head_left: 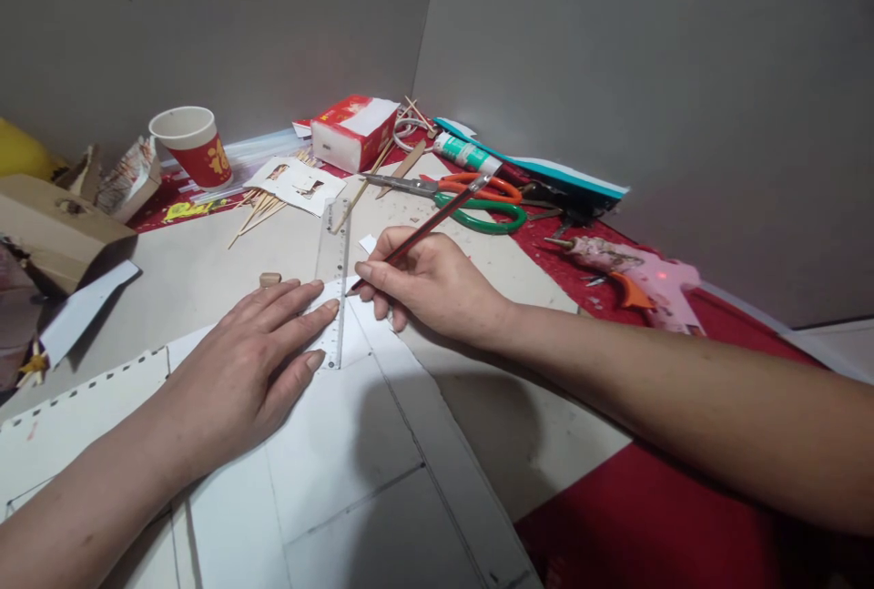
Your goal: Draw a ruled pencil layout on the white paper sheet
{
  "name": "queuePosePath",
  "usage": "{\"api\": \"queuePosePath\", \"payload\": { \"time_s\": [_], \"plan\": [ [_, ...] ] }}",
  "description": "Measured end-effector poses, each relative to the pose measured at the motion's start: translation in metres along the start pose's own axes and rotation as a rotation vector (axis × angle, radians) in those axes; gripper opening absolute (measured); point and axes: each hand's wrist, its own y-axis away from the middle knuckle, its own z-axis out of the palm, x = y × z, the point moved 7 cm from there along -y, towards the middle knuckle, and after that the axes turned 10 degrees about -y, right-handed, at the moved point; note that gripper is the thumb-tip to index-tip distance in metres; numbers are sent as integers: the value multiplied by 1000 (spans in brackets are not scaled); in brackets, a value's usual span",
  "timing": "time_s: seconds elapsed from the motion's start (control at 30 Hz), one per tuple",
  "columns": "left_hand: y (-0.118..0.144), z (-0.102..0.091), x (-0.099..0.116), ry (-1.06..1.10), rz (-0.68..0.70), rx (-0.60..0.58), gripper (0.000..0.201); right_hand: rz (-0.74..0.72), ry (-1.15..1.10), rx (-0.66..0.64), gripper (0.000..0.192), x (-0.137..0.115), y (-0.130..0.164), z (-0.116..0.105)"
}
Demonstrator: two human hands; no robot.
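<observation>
Grey walls, cluttered desk (205, 270). Left hand (252, 366) open, flat on transparent ruler (333, 284) over white card (355, 443). Right hand (437, 284) closed around pencil (416, 238), tip beside ruler. Scissors (471, 198) beyond right hand.

Left hand (256, 361) and right hand (437, 284): both bare, no gloves, rings or watch visible. Forearms bare to frame edge (no sleeves in view). Fingernails short, plain, unpainted. Fingers slim.
</observation>
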Motion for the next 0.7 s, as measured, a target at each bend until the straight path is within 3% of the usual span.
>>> {"api": "queuePosePath", "payload": {
  "time_s": [0.7],
  "plan": [
    [-2, -4, 2, -33, 20, 3, 48, 31, -20, 17, 25, 1, -2, 0]
  ]
}}
